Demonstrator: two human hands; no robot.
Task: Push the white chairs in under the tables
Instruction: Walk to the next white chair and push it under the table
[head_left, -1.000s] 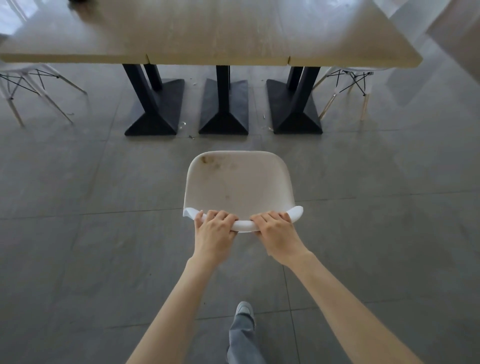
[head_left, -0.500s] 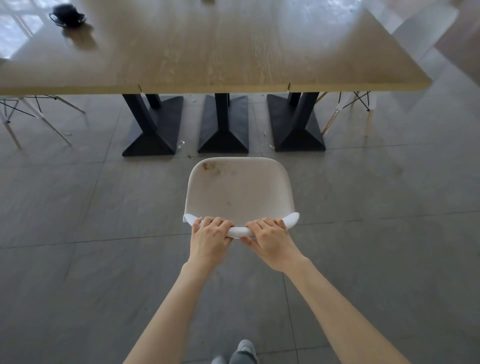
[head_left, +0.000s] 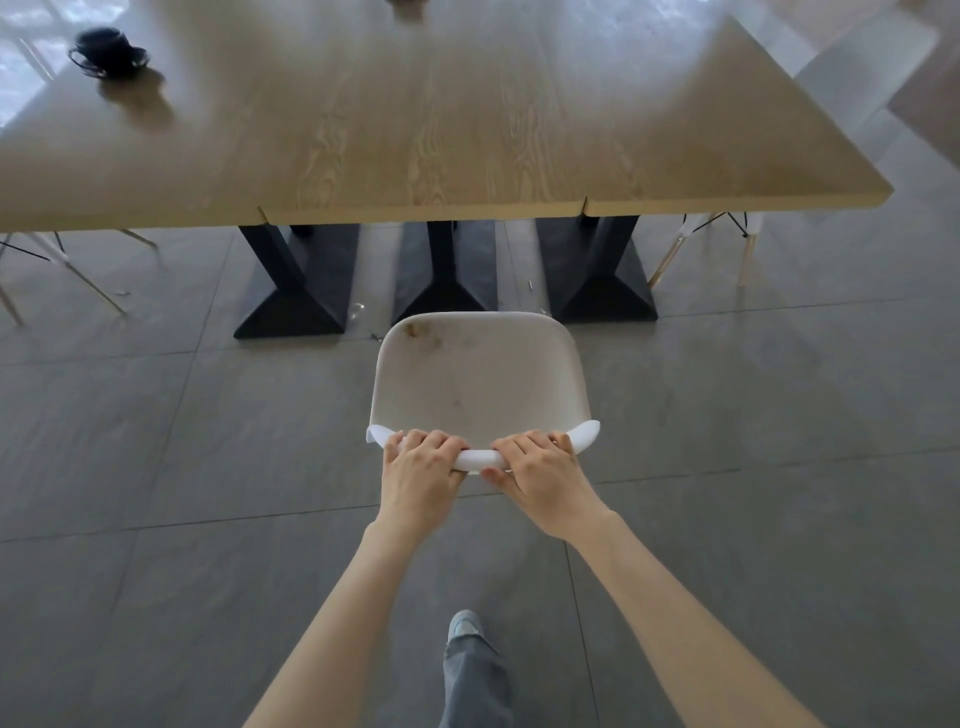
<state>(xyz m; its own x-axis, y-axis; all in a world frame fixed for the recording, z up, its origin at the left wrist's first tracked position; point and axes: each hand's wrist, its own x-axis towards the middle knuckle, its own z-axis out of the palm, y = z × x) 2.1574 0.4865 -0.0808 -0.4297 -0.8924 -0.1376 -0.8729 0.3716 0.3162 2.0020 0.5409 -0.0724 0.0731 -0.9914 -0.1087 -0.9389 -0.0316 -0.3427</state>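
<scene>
A white chair stood in the middle of the frame on the grey tiled floor, its seat facing the wooden table that filled the upper half of the picture. The front edge of the seat lay level with the foot of the middle black pedestal base, but the chair as a whole stood clear of the tabletop's near edge, not under it. A brownish stain marked the seat near its upper left corner.

Both hands gripped the top rim of the chair's backrest, just below centre. The left hand had its fingers curled over the rim, thumb hidden beneath. The right hand was closed on the rim beside it, fingers over the top and the thumb tucked under the edge; a short stretch of white rim showed between the two hands. Bare forearms ran down to the lower corners of the frame.

At the bottom centre a foot in a light shoe and a grey trouser leg rested on the floor behind the chair.

At the upper left, on the tabletop, sat a dark object, blurred, possibly a cup on a saucer. Pale chair legs showed under the table's right end, and more thin legs at the left edge.
</scene>
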